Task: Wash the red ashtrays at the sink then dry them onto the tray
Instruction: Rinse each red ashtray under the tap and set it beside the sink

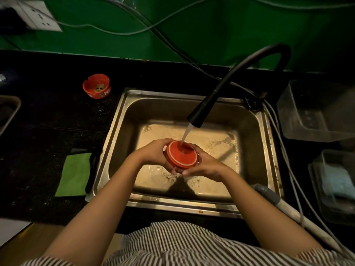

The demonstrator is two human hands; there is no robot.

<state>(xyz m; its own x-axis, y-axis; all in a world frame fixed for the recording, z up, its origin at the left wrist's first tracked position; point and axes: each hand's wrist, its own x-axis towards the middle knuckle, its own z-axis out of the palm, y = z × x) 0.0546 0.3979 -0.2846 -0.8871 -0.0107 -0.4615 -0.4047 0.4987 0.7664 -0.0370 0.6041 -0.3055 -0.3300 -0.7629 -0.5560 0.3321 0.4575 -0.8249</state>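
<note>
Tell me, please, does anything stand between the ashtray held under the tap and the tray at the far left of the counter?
Nothing visible blocks it. Both hands, left hand and right hand, grip the ashtray over the sink. Toward the tray lies bare dark counter; the green cloth lies nearer, the second ashtray farther back.

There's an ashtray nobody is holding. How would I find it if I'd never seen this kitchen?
Start at the steel sink and look to the dark counter past its far-left corner. The ashtray sits there alone, upright, notched rim up and white lettering on its side. The other one is bottom-up under the running tap, held in both hands.
</note>
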